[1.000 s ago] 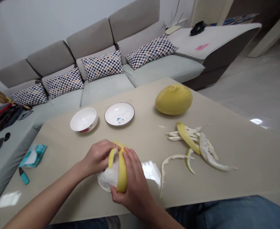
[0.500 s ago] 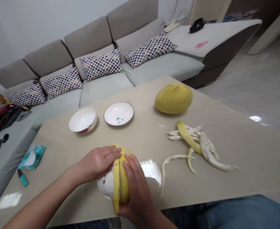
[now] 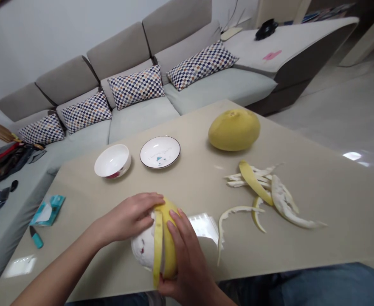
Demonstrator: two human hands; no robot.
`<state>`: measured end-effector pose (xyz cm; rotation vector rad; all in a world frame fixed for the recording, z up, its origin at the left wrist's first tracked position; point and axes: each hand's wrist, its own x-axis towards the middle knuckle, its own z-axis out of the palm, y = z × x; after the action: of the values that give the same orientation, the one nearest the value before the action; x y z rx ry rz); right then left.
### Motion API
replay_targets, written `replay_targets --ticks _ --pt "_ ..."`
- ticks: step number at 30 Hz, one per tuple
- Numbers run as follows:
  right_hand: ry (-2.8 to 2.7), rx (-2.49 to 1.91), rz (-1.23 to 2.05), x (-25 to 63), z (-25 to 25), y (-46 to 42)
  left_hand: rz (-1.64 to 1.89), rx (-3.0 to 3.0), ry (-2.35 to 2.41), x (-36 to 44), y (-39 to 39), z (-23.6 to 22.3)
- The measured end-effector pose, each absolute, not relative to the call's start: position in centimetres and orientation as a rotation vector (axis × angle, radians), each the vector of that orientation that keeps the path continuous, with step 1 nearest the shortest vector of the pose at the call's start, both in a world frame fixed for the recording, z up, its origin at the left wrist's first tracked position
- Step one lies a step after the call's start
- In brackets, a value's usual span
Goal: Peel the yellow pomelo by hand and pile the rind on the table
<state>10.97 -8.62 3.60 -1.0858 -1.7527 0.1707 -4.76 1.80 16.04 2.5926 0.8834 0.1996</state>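
A partly peeled pomelo (image 3: pixel 148 248) rests on the beige table (image 3: pixel 317 204) near its front edge, white pith showing on the left and yellow rind on the right. My left hand (image 3: pixel 127 219) lies over its top with fingers curled onto it. My right hand (image 3: pixel 187 263) grips its right side and pinches a loose yellow rind strip (image 3: pixel 157 250) that hangs down the front.
A whole yellow pomelo (image 3: pixel 234 129) sits at the far right. Torn peel strips (image 3: pixel 263 193) lie to the right. A white bowl (image 3: pixel 112 160) and a small plate (image 3: pixel 159 151) stand behind. A teal packet (image 3: pixel 47 209) and teal knife (image 3: pixel 35 237) lie left. A sofa (image 3: pixel 136 97) runs behind.
The rind strip has come further away from the fruit and now hangs lower down its front. My right hand has slid down toward the fruit's bottom.
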Motion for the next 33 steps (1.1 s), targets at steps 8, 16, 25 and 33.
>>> replay_targets --ticks 8,16,25,33 --pt "-1.802 -1.081 0.147 10.4 4.1 -8.4 -0.092 2.69 0.949 -3.7 2.2 17.4" --pt "-1.759 -1.092 0.2 10.4 4.1 -8.5 0.059 2.819 0.9 -3.8 3.3 15.4" --pt "-1.774 -1.087 0.116 10.4 4.0 -8.7 0.298 2.747 0.975 -4.2 3.8 14.7" --pt "-1.802 -1.05 0.077 10.6 2.9 -9.8 -0.03 2.435 1.079 -6.4 3.3 15.5"
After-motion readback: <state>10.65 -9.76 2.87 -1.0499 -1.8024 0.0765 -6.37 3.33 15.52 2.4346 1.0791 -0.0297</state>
